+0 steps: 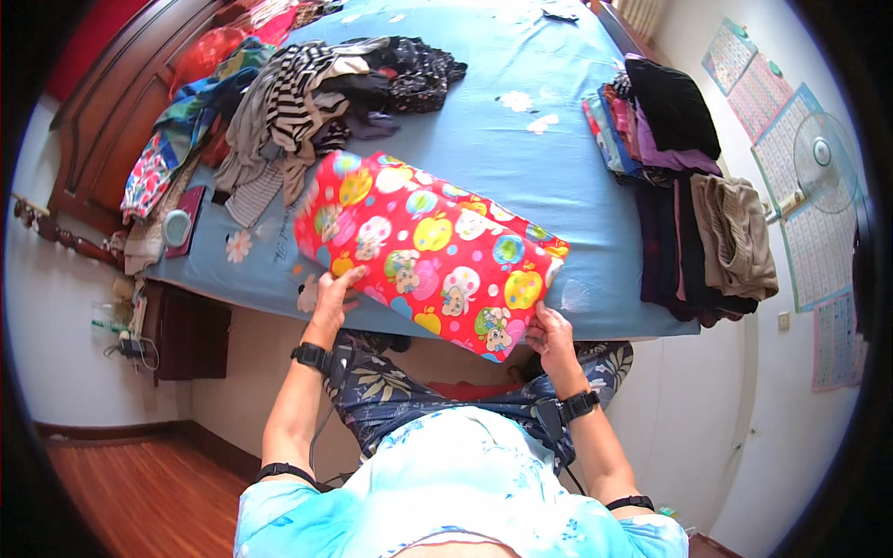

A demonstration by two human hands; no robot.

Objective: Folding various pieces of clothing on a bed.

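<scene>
A red printed cloth (432, 244) with apples and cartoon bears lies folded into a long shape, slanting across the near edge of the bed. My left hand (338, 293) grips its lower left edge, thumb on top. At its near right corner, my right hand (551, 335) pinches the cloth between thumb and fingers. Under and around it spreads the blue bed sheet (516, 174) with white flowers. Both wrists wear black straps.
Left of the cloth is a loose heap of clothes (300, 97). Folded clothes (670, 111) and folded trousers (732, 237) are stacked at the bed's right edge. A round pale-blue object (176, 228) rests on a dark red book-like item. A fan (823, 153) stands at right.
</scene>
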